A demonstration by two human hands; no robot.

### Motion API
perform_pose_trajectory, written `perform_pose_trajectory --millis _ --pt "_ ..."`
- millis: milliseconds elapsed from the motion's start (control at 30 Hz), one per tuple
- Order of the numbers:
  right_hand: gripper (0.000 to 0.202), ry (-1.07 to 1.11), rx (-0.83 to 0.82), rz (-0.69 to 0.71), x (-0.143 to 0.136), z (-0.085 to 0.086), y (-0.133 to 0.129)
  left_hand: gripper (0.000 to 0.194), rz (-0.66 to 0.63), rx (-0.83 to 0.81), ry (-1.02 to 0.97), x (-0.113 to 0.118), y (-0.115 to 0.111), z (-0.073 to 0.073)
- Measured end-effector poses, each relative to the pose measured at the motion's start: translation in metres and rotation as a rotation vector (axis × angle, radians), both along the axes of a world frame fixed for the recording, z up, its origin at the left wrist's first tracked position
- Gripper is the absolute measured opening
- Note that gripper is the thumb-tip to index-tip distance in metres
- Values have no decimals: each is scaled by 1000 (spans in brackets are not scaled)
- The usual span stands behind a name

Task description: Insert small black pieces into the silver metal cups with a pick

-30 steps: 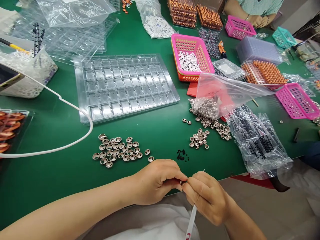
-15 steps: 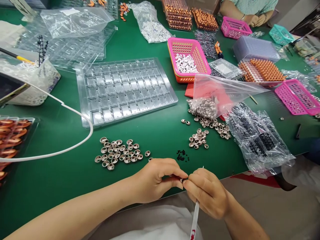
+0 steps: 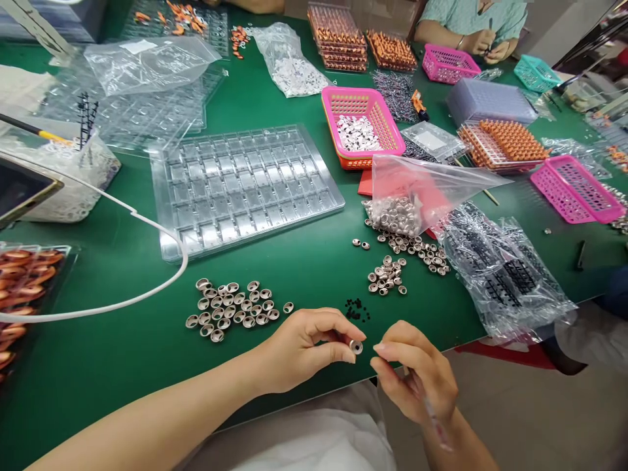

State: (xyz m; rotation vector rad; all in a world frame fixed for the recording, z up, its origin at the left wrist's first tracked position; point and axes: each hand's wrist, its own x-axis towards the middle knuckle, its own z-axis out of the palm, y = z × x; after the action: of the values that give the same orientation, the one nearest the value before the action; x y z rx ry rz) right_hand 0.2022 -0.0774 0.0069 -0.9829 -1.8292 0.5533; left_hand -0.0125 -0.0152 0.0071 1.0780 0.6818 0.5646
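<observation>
My left hand point(image 3: 314, 347) pinches a small silver oval piece with a hole point(image 3: 356, 347) between thumb and fingertips, just above the table's front edge. A little to the right is my right hand point(image 3: 417, 373), with a slim white stick with red marking point(image 3: 436, 422) tucked in its curled fingers. That stick is blurred. Thumb and index finger of this hand are apart, facing the silver piece without touching it. Beyond the hands lies a small scatter of tiny black bits point(image 3: 356, 309). Similar silver pieces lie in a group point(image 3: 230, 309) at left and a smaller cluster point(image 3: 386, 275) at right.
A clear compartment tray point(image 3: 245, 190) lies behind the left group. A pink basket point(image 3: 392, 124) holds white pieces. Bags of silver pieces point(image 3: 397, 212) and black parts point(image 3: 510, 275) lie at right. A white cable point(image 3: 122, 314) loops at left. Another person's hands point(image 3: 488, 47) work across the table.
My right hand has drawn back to the right from the silver piece, its thumb and index finger parting. The stick has swung with it. My left hand keeps its pinch, the piece now more visible.
</observation>
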Motion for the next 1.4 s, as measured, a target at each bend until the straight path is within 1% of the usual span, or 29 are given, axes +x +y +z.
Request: perform_pose_trajectory --millis 100,133,200,300,400,467,567,633,733,800,867,967,1033,1200,1400 --pt "23 136 -91 -111 2 -3 -5 15 20 -50 -14 0 1 1" --pt "23 178 -109 -148 2 -4 -7 15 23 -67 -18 0 1 1" --pt "29 240 -112 -208 3 -7 -7 15 21 -94 -18 0 1 0" --pt "35 293 -59 -252 4 -8 -4 15 18 -114 -5 0 1 -1" --pt "33 304 -26 -280 5 -7 -3 15 16 -120 1 1 1 -1" --pt "31 288 -44 -283 5 -7 -6 15 12 -122 -8 1 1 -1" --pt "31 224 -109 -248 5 -7 -14 14 10 -109 -19 1 1 0" --pt "31 116 -118 -213 4 -7 -18 14 11 -87 -18 0 1 0" --pt "33 -47 -58 -116 1 -6 -18 14 6 -68 -25 0 1 1" --pt "36 -110 -7 -51 -1 -6 -14 13 -6 -43 -30 0 2 1" --pt "36 -172 41 -14 -1 -6 -10 13 -26 38 -13 -1 2 1" --pt "34 -280 114 34 1 -5 -6 12 -50 213 41 -2 1 1" --pt "32 -335 151 71 3 -4 -5 12 -55 299 62 -2 0 1" --pt "29 -424 217 152 10 -4 -7 14 -52 448 57 -2 -3 -1" --pt "32 -437 223 199 14 -3 -11 14 -30 579 13 -1 -6 -3"
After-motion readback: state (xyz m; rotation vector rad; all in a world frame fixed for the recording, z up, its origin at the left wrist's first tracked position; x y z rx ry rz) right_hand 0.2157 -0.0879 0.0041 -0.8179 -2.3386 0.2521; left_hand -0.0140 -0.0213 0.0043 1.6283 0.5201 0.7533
